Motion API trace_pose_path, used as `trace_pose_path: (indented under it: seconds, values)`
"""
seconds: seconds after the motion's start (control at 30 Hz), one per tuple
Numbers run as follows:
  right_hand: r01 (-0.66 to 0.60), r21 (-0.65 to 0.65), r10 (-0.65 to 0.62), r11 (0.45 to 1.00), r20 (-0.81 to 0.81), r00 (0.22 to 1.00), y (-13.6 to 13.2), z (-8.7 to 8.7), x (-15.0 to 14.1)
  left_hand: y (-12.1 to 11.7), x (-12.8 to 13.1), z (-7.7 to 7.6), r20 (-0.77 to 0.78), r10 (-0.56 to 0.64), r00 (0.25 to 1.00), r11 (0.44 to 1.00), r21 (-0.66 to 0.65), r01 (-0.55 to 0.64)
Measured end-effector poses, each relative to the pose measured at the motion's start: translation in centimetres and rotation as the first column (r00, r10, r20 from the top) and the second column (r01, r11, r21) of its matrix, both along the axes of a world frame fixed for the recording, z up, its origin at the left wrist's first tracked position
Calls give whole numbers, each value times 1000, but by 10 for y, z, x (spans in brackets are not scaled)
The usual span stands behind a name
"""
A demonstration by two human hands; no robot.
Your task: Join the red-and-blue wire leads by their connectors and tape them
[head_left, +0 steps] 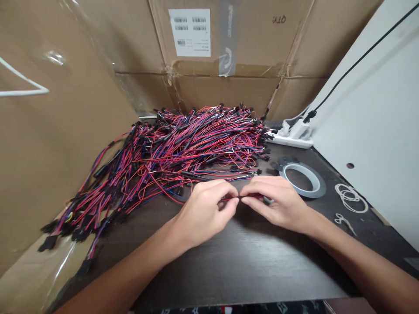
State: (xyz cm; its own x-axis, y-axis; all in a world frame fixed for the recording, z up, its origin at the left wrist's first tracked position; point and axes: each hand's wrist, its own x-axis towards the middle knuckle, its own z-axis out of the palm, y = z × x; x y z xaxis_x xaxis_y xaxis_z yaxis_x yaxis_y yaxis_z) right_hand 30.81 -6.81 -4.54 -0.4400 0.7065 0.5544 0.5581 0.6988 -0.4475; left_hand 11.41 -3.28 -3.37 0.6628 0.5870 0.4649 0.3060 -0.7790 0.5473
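Observation:
Fingertip to fingertip, my left hand (209,209) and my right hand (278,203) pinch a thin wire (239,197) above the front of the dark table (242,266). Red and black show on the wire in the small gap between the fingers; most of it is hidden. Both hands are closed, thumb against forefinger. Just behind them lies a large heap of wire harnesses (196,144), red, blue and black with black connectors. A roll of grey tape (321,187) lies flat right beside my right hand.
A white power strip (290,140) with plugs and a black cord (353,54) stands at the back right. Loose rubber bands (352,200) lie on the right. Cardboard (255,48) walls the back and left, and a white panel (376,113) the right.

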Motion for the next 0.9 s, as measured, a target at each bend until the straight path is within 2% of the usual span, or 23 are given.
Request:
trace_pose_path:
  seconds: [0.07,0.17,0.47,0.63,0.77,0.9]
  values:
    - [16,2,-16,1000,2,1000,0,0,1,1,1,0,-12,37,999,999,-27,-37]
    - [25,-8,-25,1000,23,999,1,1,1,2,1,-1,-29,19,999,999,-41,-20]
    - [27,-56,-27,998,11,1000,0,3,-2,4,-3,-11,-51,-66,997,996,54,69]
    - [6,-62,-5,998,12,1000,0,3,-1,3,-4,-9,1,-38,999,997,73,38]
    - [-28,-106,25,994,-26,999,-1,4,-1,2,-4,-7,8,-73,997,993,92,72]
    - [-5,-150,-4,989,-63,998,-2,5,-4,1,-3,-7,0,-95,995,988,122,95]
